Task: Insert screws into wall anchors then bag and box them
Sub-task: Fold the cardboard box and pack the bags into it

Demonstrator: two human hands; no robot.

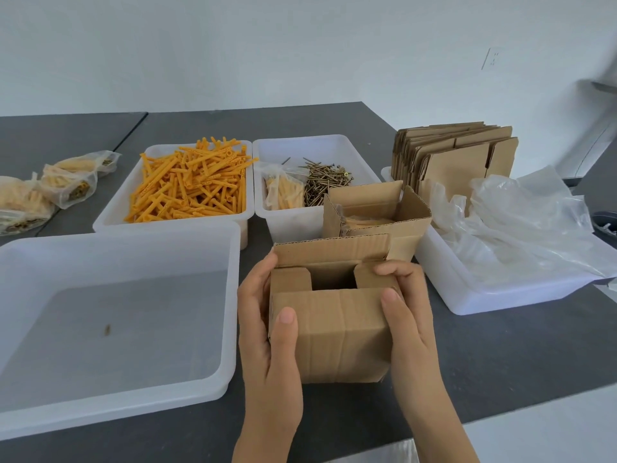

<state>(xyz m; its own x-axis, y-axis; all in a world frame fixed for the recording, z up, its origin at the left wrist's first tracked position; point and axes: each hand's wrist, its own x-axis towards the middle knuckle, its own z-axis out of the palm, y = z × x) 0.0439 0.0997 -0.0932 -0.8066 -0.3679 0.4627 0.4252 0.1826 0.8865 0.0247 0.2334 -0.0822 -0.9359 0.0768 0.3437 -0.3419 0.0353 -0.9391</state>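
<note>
Cardboard box (pixel 337 335), plain and with no print that can be read, stands on the dark table (pixel 484 362) between both hands: the left hand (pixel 263 329) wraps its left side with the thumb on the front wall, and the right hand (pixel 405 315) grips the right side, a finger pressing a side flap down. Behind it a second open box (pixel 377 212) holds a filled bag, beside trays of orange wall anchors (pixel 190 185) and loose screws (pixel 324 178).
</note>
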